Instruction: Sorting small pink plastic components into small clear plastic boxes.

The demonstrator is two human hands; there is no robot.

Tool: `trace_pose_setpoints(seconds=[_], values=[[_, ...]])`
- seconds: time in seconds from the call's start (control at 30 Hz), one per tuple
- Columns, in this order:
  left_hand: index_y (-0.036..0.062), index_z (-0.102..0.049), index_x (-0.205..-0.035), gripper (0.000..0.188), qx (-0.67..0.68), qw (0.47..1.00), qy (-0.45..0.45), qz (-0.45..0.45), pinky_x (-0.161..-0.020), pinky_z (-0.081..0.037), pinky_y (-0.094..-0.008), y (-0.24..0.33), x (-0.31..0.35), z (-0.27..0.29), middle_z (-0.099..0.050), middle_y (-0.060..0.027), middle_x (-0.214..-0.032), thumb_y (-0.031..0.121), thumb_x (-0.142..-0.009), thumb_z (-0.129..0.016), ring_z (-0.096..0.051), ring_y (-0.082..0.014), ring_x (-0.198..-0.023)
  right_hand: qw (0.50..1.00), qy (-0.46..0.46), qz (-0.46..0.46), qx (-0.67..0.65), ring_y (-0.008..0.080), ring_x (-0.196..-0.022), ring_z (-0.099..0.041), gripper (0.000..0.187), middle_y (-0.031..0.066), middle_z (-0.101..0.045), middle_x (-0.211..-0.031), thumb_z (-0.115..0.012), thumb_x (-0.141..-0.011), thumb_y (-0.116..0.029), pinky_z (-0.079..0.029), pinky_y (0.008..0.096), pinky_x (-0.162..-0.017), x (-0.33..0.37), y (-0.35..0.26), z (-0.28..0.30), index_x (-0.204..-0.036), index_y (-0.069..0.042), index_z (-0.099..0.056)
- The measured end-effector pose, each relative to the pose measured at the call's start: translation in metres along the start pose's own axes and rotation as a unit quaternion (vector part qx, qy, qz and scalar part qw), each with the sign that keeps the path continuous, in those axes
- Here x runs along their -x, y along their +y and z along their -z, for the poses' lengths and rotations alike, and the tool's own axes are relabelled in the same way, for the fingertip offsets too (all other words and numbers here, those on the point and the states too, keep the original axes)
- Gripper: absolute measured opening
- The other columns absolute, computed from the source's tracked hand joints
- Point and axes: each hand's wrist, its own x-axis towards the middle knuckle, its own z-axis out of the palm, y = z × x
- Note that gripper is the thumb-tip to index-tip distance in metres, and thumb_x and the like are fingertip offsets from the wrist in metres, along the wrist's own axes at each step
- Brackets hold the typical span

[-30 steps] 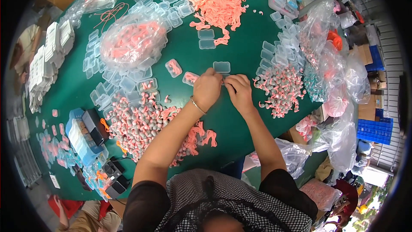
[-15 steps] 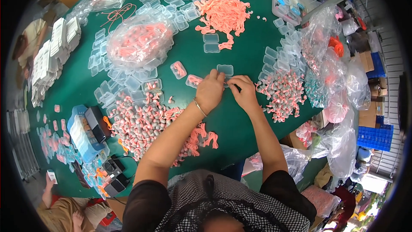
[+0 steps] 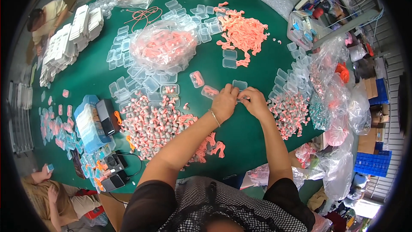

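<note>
A small clear plastic box lies with its lid folded back, just beyond my fingertips. Bent over its near half, the fingers of my left hand are closed on the box. My right hand pinches at the box's right side; what sits between its thumb and fingers is hidden. Left of my left hand lies a clear box with a coral cord bundle. A second filled box is a little farther off. Beyond them, two joined empty box halves lie by a heap of coral cord bundles.
Heaps of small grey-and-pink pieces lie left and right of my forearms. Empty clear boxes surround a plastic bag of coral cords. White trays, a blue bin and black devices stand left. Other people sit at left.
The whole view has shifted, so the table appears lower and farther right. My hands stay at the same clear box with only small finger movements.
</note>
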Motion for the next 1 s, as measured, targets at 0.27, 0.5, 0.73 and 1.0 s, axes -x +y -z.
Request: trace_pose_setpoints(seconds=[0.27,0.5,0.73,1.0], values=[[0.0026,-0.054,-0.114,0.045,-0.016,1.0,0.005,0.008,-0.079,-0.051,-0.0406,-0.003,-0.001,0.0,-0.051,-0.0148,-0.107,0.005,-0.072,-0.07,-0.058,-0.0341,-0.095,0.979,0.194,0.046,0.034,0.0274,-0.083,-0.061,0.018,0.0073,-0.061,-0.087,-0.07,-0.072,-0.004,-0.049,0.0396,-0.071,-0.074,0.033,-0.005,-0.088,-0.01,-0.066],[0.0026,-0.055,-0.113,0.045,-0.002,1.0,-0.001,0.008,-0.079,-0.051,-0.0401,-0.003,0.0,-0.004,-0.052,-0.014,-0.108,0.004,-0.072,-0.071,-0.058,-0.0335,-0.095,0.961,0.23,0.049,0.146,0.027,-0.085,-0.06,0.016,0.0063,-0.061,-0.086,-0.07,-0.072,-0.006,-0.048,0.0419,-0.072,-0.087,0.039,-0.018,-0.086,-0.011,-0.063],[0.0034,-0.052,-0.116,0.053,0.01,1.0,0.007,0.02,-0.078,-0.051,-0.0399,-0.005,-0.002,0.004,-0.054,-0.0134,-0.107,0.004,-0.068,-0.074,-0.059,-0.0338,-0.095,0.983,0.176,0.048,-0.026,0.0216,-0.064,-0.06,0.009,0.0086,-0.059,-0.072,-0.068,-0.075,-0.002,-0.047,0.0334,-0.057,-0.02,0.005,0.007,-0.083,-0.004,-0.063],[0.0045,-0.049,-0.119,0.058,0.035,0.999,0.019,0.026,-0.075,-0.051,-0.0416,0.001,-0.004,0.008,-0.055,-0.0151,-0.106,0.003,-0.067,-0.075,-0.059,-0.0364,-0.091,0.982,0.12,0.092,0.11,0.0239,-0.077,-0.059,0.011,0.0034,-0.059,-0.077,-0.07,-0.072,-0.008,-0.042,0.0389,-0.07,0.006,-0.004,-0.009,-0.081,-0.012,-0.065]])
